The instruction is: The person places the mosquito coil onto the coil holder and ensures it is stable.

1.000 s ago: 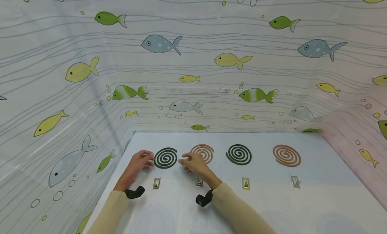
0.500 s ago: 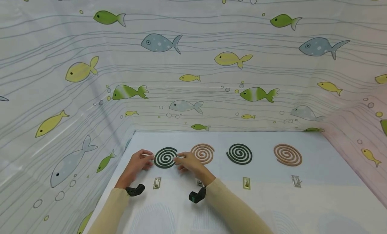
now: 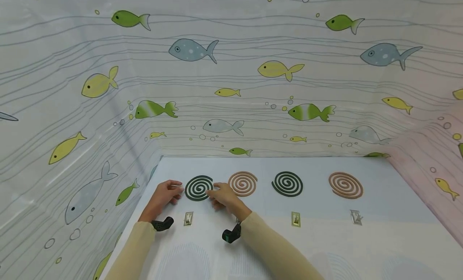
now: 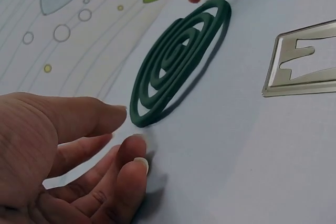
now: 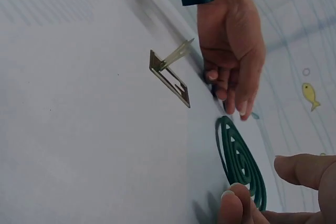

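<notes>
A dark green mosquito coil (image 3: 199,188) lies flat at the left end of a row on the white table. My left hand (image 3: 164,197) hovers by its left edge, thumb and fingers parted and holding nothing. In the left wrist view a small gap separates those fingertips from the coil. Over the coil's right edge is my right hand (image 3: 226,196), its thumb and fingers apart; in the right wrist view its fingertips (image 5: 236,195) overlap the coil's near end, and contact cannot be told. A metal coil stand (image 3: 188,219) with a raised prong lies in front of this coil.
Further right lie a tan coil (image 3: 242,184), another green coil (image 3: 287,184) and another tan coil (image 3: 345,185). A gold-toned stand (image 3: 296,219) and a silver stand (image 3: 356,217) lie before the last two. Another stand is mostly hidden by the right wrist. Fish-patterned sheeting (image 3: 195,91) encloses the table.
My right hand has moved left, from in front of the tan coil to the right edge of the leftmost green coil. The left hand has stayed nearly still.
</notes>
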The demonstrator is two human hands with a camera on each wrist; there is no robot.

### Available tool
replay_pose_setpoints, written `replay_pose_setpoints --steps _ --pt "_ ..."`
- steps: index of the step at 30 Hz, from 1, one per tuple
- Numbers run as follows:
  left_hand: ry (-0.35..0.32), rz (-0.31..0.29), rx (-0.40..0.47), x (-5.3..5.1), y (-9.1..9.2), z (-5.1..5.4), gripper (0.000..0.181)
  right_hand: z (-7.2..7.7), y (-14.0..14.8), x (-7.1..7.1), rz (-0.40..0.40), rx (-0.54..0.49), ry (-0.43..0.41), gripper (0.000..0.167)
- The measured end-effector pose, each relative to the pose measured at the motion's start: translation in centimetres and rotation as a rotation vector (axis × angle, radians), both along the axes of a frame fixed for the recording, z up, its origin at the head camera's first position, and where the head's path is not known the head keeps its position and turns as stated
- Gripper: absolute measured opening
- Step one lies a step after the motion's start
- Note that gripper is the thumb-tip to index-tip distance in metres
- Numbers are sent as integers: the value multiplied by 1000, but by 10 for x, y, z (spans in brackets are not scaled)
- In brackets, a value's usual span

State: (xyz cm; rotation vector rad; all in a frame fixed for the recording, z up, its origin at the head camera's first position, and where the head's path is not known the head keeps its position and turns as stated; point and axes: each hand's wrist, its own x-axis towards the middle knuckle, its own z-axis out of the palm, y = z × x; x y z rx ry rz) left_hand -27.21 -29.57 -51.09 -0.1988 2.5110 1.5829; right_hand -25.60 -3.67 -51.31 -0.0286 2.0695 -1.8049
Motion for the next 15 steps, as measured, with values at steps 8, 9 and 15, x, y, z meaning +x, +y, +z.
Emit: replay_pose_setpoints --steps 8,9,15 --pt "-11 -26 -77 -4 3 -3 51 3 -4 -2 5 77 27 58" --pt "-10 -24 -85 -4 4 -3 51 3 -4 -2 7 78 29 57" --pt "3 -22 -116 -3 6 -7 51 2 -6 0 -18 75 26 53"
